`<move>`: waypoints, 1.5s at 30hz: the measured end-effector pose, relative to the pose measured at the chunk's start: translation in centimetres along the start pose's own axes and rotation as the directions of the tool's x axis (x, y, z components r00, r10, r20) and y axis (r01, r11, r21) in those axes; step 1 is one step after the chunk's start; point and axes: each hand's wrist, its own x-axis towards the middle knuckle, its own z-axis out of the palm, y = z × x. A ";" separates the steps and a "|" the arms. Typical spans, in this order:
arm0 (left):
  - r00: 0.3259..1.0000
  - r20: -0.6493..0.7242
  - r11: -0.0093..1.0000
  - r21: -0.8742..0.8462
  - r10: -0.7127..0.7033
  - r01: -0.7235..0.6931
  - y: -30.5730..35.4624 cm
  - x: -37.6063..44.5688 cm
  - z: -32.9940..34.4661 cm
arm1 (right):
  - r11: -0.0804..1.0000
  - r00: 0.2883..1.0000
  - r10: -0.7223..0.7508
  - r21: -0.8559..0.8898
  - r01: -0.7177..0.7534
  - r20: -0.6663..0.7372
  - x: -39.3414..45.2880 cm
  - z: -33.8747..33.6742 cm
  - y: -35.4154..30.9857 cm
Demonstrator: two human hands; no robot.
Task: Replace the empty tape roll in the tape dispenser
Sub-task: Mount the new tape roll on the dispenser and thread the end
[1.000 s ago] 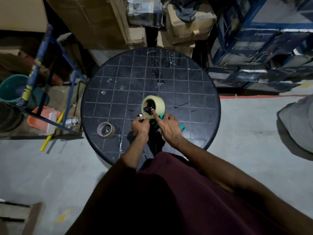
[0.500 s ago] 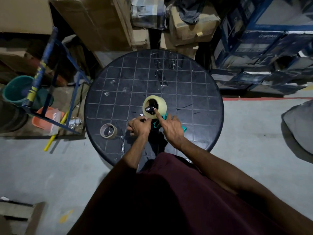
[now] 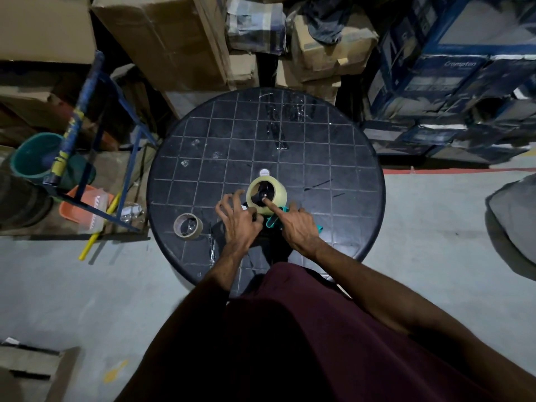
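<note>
The round black gridded plastic table [image 3: 333, 158] at frame centre has bare grey concrete floor [image 3: 435, 242] right and lower left; cardboard boxes [image 3: 162, 39] crowd its far edge. A green bucket [image 3: 32, 158] at left shows no contents. The left hand [image 3: 239, 220], fingers spread, touches the teal tape dispenser [image 3: 275, 220]; the right hand [image 3: 295, 227] presses 1 fingertip into the yellowish full tape roll [image 3: 266, 195] mounted there. The empty brown cardboard tape core [image 3: 188, 226] lies apart, left.

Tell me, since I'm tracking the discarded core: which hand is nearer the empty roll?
Left. The left hand sits just right of the empty roll; the right hand is farther right.
</note>
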 end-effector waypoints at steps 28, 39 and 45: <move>0.938 0.221 0.885 -0.328 -0.268 0.330 2.5 0.2 0.4 | 0.984 0.981 0.175 0.052 -0.171 -0.083 -0.8 0.5 -0.5; 0.938 0.290 0.939 -0.224 -0.191 0.261 2.1 0.3 1.0 | 0.993 0.994 0.112 0.046 -0.112 0.008 -0.4 0.0 0.6; 0.951 0.297 0.989 -0.092 -0.084 0.116 2.0 1.1 0.1 | 0.993 0.993 0.115 -0.039 -0.116 -0.013 -0.7 0.2 -0.2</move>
